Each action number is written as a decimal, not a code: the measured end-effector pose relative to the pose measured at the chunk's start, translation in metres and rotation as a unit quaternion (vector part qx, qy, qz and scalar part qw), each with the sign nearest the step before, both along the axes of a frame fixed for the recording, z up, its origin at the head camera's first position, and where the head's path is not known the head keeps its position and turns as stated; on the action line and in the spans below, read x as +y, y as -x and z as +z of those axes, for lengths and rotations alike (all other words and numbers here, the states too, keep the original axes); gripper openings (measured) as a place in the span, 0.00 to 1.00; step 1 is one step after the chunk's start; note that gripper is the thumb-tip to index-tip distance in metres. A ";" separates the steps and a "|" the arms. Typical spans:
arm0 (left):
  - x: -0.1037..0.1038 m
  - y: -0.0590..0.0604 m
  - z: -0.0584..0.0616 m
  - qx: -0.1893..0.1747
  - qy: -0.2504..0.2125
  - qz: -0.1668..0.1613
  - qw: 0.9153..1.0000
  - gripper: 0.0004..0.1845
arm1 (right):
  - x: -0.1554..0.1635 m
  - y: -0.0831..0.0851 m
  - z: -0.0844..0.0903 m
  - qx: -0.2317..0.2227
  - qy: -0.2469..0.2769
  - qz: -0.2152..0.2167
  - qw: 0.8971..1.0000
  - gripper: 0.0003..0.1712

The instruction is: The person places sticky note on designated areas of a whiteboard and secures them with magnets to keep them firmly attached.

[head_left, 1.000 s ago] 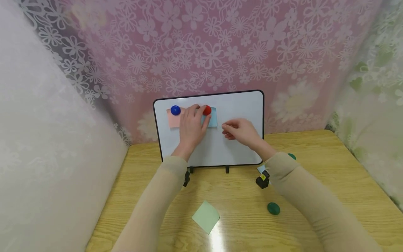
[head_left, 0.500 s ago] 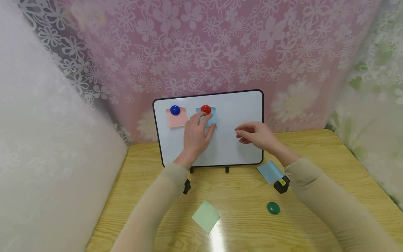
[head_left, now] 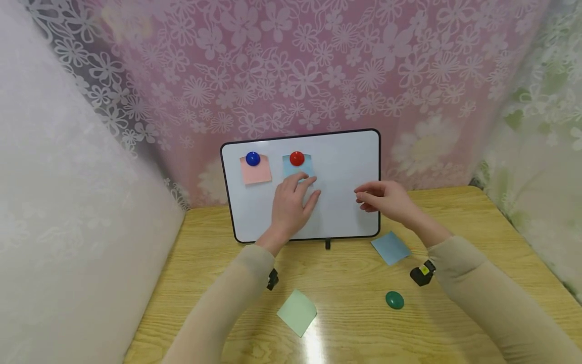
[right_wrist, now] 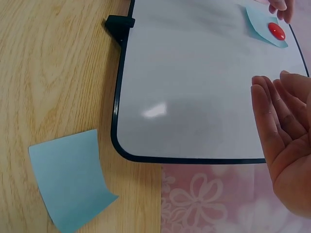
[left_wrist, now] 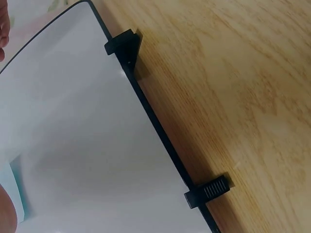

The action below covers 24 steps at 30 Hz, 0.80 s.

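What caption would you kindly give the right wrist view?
Right hand before a rectangular whiteboard; square blue paper note on wooden table.

Nothing readable on show here, folks, no words, no numbers! Over at the right wrist, a yellow label [head_left: 424,270] flashes on the black unit [head_left: 419,277], perhaps printed with something, though it's too small in the head view to make out. Across to the whiteboard [head_left: 341,182]: no lettering to call. Nothing legible on the pink note [head_left: 256,175], nothing on the visible part of the pinned blue note [head_left: 290,165]. And down on the table [head_left: 345,283], the green note [head_left: 297,313] and loose blue note [head_left: 390,247] face us plain.
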State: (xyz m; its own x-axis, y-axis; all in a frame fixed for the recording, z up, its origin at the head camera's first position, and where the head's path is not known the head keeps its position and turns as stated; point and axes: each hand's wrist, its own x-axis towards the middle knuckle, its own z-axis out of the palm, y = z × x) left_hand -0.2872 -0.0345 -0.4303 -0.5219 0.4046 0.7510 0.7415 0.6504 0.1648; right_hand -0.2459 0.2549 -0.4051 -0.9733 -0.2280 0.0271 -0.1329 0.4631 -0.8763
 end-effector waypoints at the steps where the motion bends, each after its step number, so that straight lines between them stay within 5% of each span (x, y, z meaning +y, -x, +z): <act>1: 0.001 -0.001 -0.001 0.001 -0.001 -0.003 1.000 0.18 | 0.002 0.000 -0.001 0.001 -0.001 0.000 1.000 0.24; 24: 0.027 -0.024 -0.021 -0.006 0.010 -0.053 0.999 0.18 | 0.040 -0.019 -0.013 -0.007 -0.004 -0.026 1.000 0.25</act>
